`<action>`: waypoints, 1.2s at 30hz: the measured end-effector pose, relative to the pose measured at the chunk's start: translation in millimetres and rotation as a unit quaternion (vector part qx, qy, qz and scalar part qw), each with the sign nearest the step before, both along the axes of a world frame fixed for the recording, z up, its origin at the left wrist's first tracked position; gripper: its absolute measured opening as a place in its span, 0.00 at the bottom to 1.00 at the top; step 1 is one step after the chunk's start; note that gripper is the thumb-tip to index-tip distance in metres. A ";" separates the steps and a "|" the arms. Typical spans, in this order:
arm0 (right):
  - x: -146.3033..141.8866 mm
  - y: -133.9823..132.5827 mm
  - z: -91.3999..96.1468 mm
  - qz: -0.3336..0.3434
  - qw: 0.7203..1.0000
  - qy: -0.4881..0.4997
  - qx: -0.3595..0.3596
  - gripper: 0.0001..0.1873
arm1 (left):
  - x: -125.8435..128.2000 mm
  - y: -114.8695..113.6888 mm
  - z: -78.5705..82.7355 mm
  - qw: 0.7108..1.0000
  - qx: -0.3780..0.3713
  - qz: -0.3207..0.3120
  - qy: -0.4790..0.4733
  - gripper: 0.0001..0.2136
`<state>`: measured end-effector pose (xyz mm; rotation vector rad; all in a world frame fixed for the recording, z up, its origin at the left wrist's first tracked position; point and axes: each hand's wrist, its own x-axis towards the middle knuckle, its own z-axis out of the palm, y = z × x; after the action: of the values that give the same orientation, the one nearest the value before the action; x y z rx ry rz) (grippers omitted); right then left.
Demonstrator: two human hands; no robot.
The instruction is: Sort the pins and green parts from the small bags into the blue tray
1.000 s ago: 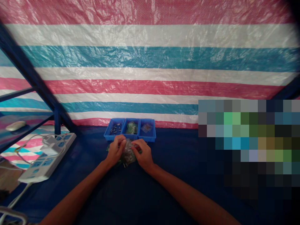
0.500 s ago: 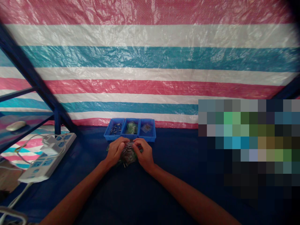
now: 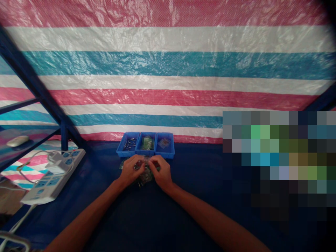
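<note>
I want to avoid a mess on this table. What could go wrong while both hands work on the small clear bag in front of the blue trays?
1. The left hand and right hand pinch the clear bag from both sides; if it tears or opens suddenly, the small parts may scatter over the dark blue table cover, where they would be hard to see.
2. The blue trays stand just behind the hands, so a quick pull might knock them.

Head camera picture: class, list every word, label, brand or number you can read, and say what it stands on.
None can be read.
White power strip: blue socket markings, too small to read.
Blue three-compartment plastic tray: no lettering shows.
Clear plastic bag between both hands: nothing legible.
</note>
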<state>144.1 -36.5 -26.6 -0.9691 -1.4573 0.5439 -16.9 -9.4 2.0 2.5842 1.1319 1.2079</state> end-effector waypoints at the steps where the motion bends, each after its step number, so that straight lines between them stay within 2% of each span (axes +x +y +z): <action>1: 0.3 -0.1 -0.1 -0.003 1.000 0.003 0.005 0.06 | -0.4 0.2 0.0 1.000 0.000 0.003 0.004 0.04; 8: 1.2 0.6 -2.0 -0.008 1.000 0.020 0.004 0.12 | -1.6 3.1 -4.3 1.000 0.001 0.017 0.022 0.09; 13: 1.2 -0.6 1.8 -0.006 1.000 0.018 -0.001 0.15 | -1.6 3.6 -3.9 0.999 -0.030 -0.003 0.014 0.09; 19: 1.1 -0.2 1.2 -0.011 1.000 0.018 0.004 0.14 | -2.8 4.9 -1.8 0.999 -0.029 -0.028 -0.001 0.09; 24: 1.0 1.0 -0.2 -0.009 1.000 0.007 0.011 0.08 | -2.7 4.2 -0.4 0.999 -0.013 -0.035 0.003 0.07; 36: 1.0 0.6 2.9 0.006 1.000 -0.006 0.017 0.07 | -1.8 -0.4 -0.6 0.999 -0.014 0.006 -0.051 0.10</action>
<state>145.0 -35.9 -23.7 -0.9391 -1.4791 0.5200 -18.7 -9.7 1.3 2.4679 1.1363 1.3018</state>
